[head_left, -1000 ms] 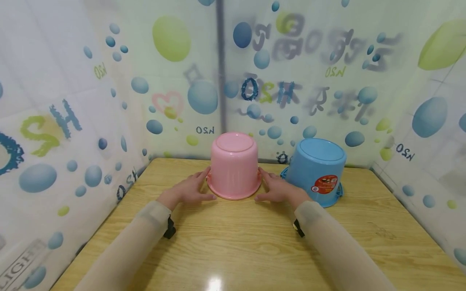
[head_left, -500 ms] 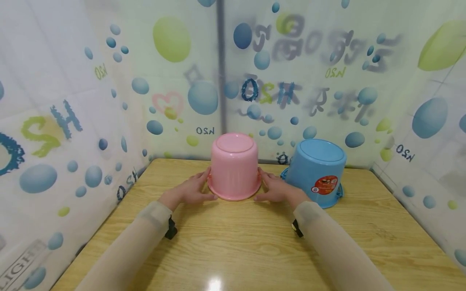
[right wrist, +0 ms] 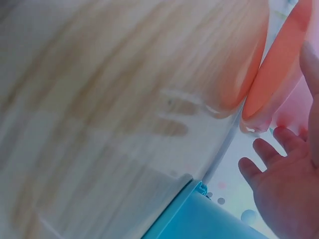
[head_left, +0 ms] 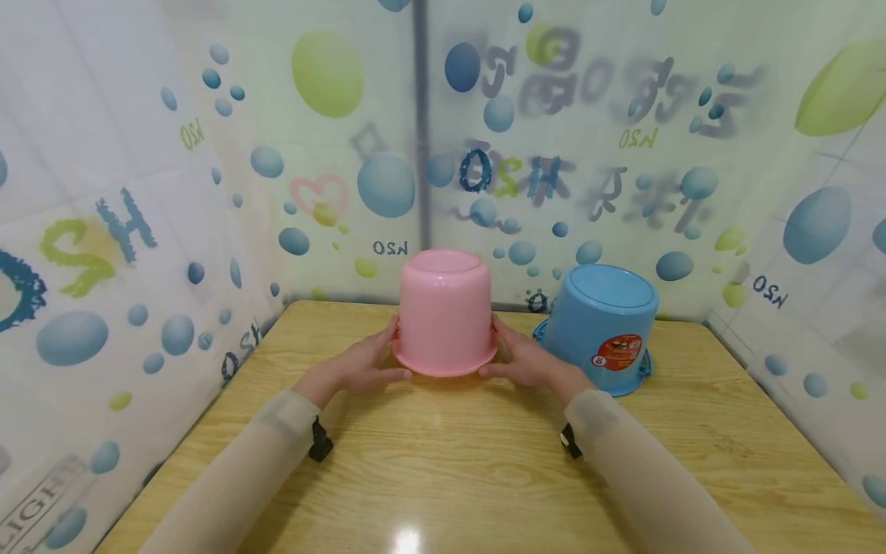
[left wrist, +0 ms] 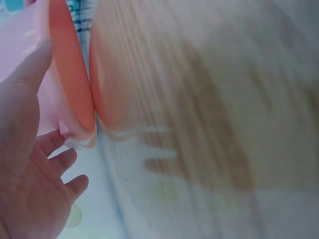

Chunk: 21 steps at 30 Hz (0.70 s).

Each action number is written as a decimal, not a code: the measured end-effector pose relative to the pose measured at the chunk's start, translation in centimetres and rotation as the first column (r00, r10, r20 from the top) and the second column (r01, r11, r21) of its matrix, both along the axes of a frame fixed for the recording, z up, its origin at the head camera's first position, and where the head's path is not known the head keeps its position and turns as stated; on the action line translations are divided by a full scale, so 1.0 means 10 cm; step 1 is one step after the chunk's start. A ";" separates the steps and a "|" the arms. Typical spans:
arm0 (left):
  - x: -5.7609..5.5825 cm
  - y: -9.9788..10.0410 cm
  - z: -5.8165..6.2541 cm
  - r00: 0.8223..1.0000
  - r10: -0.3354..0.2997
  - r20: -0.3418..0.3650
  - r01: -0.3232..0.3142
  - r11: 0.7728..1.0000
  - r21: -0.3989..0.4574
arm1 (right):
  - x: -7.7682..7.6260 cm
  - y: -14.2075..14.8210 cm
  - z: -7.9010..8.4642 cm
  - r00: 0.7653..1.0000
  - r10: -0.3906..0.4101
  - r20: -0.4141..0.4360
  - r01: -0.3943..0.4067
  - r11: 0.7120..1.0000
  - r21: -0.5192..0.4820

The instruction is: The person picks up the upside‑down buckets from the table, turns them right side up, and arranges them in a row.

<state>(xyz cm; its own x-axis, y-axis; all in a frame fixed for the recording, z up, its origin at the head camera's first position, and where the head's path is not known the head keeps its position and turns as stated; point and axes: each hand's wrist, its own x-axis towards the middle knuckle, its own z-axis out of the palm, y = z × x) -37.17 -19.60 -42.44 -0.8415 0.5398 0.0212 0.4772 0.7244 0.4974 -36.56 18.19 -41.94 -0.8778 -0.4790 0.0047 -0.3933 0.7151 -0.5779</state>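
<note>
A pink bucket [head_left: 445, 319] stands upside down near the back of the wooden table. Its near rim is raised off the tabletop, so the orange-looking inside [left wrist: 72, 74] shows in the left wrist view. My left hand [head_left: 363, 363] holds the bucket's left side, thumb on the front rim and fingers around the side. My right hand [head_left: 529, 360] holds the right side in the same way. In the right wrist view several spread fingertips [right wrist: 264, 149] are at and below the rim. To the right stands a blue bucket [head_left: 605, 327], also upside down, with a red label; neither hand holds it.
The wooden table [head_left: 443, 462] reaches toward me, its surface glossy. Curtains [head_left: 332, 154] with bubble prints and lettering hang close behind it and at both sides. The blue bucket is just beyond my right wrist.
The pink bucket's near rim has risen slightly from the table and its base has tipped back. Both hands have drawn in a little closer on it. The blue bucket has stayed put.
</note>
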 end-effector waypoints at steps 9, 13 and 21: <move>0.07 -0.01 0.04 0.998 -0.014 -0.058 0.017 0.999 0.048 | 0.05 0.01 0.03 0.999 -0.038 0.021 0.039 0.997 -0.064; 0.09 -0.03 0.05 0.998 0.004 -0.061 0.001 0.997 0.076 | 0.06 0.02 0.05 0.999 -0.050 0.019 0.051 0.995 -0.085; 0.09 -0.06 0.09 0.999 -0.013 -0.049 0.022 0.983 0.184 | 0.14 0.04 0.12 0.998 -0.053 0.021 0.055 0.988 -0.143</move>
<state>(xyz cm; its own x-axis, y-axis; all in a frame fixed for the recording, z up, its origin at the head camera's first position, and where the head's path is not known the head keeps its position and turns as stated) -36.23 -20.18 -41.56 -0.8278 0.5373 0.1615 0.5151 0.6138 0.5983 -35.14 18.56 -40.74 -0.9028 -0.4266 0.0542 -0.3454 0.6442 -0.6824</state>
